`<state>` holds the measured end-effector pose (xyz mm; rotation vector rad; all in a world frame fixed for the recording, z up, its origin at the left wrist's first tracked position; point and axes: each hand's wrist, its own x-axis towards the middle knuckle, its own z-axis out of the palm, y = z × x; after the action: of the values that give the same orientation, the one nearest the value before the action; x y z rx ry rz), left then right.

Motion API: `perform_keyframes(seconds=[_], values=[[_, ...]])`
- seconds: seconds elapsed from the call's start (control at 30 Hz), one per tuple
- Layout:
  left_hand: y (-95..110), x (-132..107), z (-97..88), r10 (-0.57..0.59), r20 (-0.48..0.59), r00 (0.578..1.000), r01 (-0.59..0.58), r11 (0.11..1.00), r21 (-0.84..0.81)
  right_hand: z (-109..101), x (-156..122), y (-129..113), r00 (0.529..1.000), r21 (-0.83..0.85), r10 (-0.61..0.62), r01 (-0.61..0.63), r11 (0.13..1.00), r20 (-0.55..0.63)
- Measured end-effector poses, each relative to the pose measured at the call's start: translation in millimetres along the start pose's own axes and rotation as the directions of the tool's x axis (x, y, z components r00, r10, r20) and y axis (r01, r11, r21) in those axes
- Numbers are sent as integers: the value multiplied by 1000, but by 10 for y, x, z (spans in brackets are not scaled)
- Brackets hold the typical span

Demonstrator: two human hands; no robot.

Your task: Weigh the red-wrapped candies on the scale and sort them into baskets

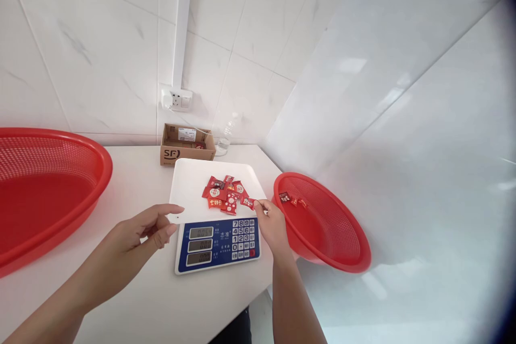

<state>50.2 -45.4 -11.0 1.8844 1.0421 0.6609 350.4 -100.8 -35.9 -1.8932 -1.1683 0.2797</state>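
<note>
A digital scale (220, 266) with a white weighing pan (183, 185) stands on the table. Several red wrapped candies (226, 193) lie in a loose pile on the pan. At the pan's right front edge, my right hand (272, 226) pinches one small red candy packet (247, 202) between thumb and fingers. Its remaining fingers are curled in. My left hand (139, 239) hovers by the pan's left front corner, index finger and thumb apart, with nothing between them. Digits show on the scale's display (200, 233), but they are hard to read exactly.
To the right, a red basket (355, 255) holds a few packets. Another red basket (102, 164) stands at the left. Behind the scale are a cardboard box (187, 155) and a clear plastic bottle (229, 129). A wall socket (177, 99) sits above the white table (139, 172).
</note>
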Motion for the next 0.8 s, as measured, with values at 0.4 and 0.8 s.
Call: perform_keyframes(seconds=[0.4, 0.8], values=[[35, 5, 12, -18, -1, 1000, 18, 1000, 11, 54, 45, 96, 1000, -109, 8, -5, 994, 25], [66, 12, -3, -14, -8, 1000, 14, 1000, 19, 71, 21, 26, 990, -203, -135, 142, 969, 52]])
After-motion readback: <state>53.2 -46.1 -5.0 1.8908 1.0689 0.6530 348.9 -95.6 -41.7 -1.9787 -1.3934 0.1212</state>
